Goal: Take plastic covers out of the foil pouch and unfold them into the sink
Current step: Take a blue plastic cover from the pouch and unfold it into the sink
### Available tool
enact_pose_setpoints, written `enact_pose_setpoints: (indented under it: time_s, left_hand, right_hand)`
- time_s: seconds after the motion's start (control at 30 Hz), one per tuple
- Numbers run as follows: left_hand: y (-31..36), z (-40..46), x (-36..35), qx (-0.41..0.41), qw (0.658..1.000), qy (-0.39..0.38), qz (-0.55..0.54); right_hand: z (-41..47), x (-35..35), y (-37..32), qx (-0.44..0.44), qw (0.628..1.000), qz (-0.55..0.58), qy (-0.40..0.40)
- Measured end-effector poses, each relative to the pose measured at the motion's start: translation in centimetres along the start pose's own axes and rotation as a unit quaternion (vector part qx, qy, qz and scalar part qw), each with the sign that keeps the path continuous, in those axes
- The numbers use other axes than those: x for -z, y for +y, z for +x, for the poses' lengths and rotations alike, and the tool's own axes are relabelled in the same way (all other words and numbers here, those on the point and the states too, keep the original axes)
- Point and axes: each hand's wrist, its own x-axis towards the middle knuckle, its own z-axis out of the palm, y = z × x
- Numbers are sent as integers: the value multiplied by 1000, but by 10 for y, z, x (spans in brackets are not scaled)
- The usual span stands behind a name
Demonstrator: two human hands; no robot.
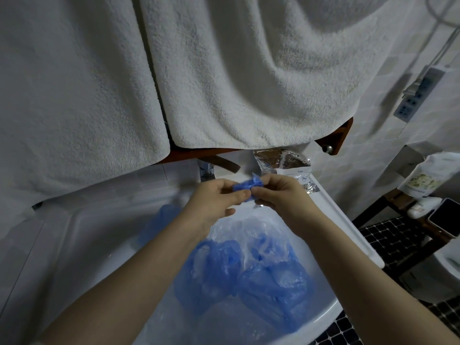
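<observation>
Both hands, left [216, 198] & right [278, 192], pinch a folded blue cover [247, 188] above the sink [331, 210]. Sink holds unfolded blue covers [249, 275]; foil pouch [283, 160] on its back rim.

We see only the middle of the folded blue cover [246, 189]: its ends are hidden inside the fingers of the left hand [214, 200] and the right hand [281, 192], so we cannot tell how far it is unfolded. Both forearms cover part of the sink [323, 312] basin and of the loose blue covers [249, 272] lying in it. The tap [206, 170] disappears upward behind the white towels [224, 83], whose tops are cut off by the upper edge. The foil pouch [283, 160] at the sink's far right corner bears print too small to read. A dark phone-like slab [445, 217] is cut by the right edge.
</observation>
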Motion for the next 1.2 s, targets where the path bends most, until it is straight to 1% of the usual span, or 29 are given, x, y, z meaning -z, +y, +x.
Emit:
enact_pose_setpoints:
  time_s: [0.03,0.1,0.13,0.2,0.27,0.3,0.33,0.37,0.4,0.47,0.5,0.53,0.63,0.7,0.77,0.83,0.9,0.97,1.03,1.1,1.2]
  left_hand:
    - [-3,2,-2,1,1000,2,-12]
    - [-6,7,-5,6,999,-3,-41]
    - [-6,9,-7,14,998,-13,-68]
    - [-6,16,-11,38,986,-46,-157]
    - [-5,24,-15,50,967,-88,-232]
    - [-4,29,-16,52,965,-99,-237]
    - [-4,35,-18,51,970,-101,-216]
    - [-4,41,-19,48,980,-94,-167]
    - [-3,49,-23,39,992,-77,-93]
    - [-3,65,-30,17,998,-41,52]
    - [-3,73,-35,7,994,-37,100]
    - [-4,80,-42,-6,991,-41,126]
    - [-6,101,-63,-28,989,-53,138]
    - [-8,116,-77,0,995,-56,83]
    - [-11,131,-91,46,997,-54,18]
    - [-17,145,-102,91,995,-27,-29]
    - [-25,162,-111,112,991,36,-57]
    - [-35,180,-116,109,988,107,-9]
    - [-44,196,-121,114,980,159,35]
    - [-51,210,-126,148,973,175,30]
    - [-62,235,-131,155,967,197,-45]
  right_hand:
    - [1,1,5,-10,1000,23,-2]
    - [3,1,11,-52,991,121,-12]
    - [4,1,12,-79,979,186,-22]
    - [7,2,12,-122,950,284,-37]
    - [12,5,10,-153,932,325,-51]
    - [15,10,9,-163,926,334,-57]
    - [17,13,8,-175,922,339,-61]
    - [21,20,10,-178,928,322,-57]
    - [27,29,11,-170,944,280,-41]
    - [39,52,17,-108,988,106,-9]
    - [46,63,19,-67,998,6,1]
    - [51,72,20,-34,997,-74,5]
    - [68,95,18,31,974,-221,-33]
    - [81,110,21,53,955,-287,-57]
    - [94,127,27,40,938,-339,-63]
    - [107,144,37,27,926,-373,-47]
    - [120,161,48,16,929,-369,-9]
    - [133,175,59,-3,942,-334,29]
    - [146,185,69,-29,952,-303,40]
    - [156,189,74,-26,957,-287,20]
    - [166,192,74,7,960,-277,-27]
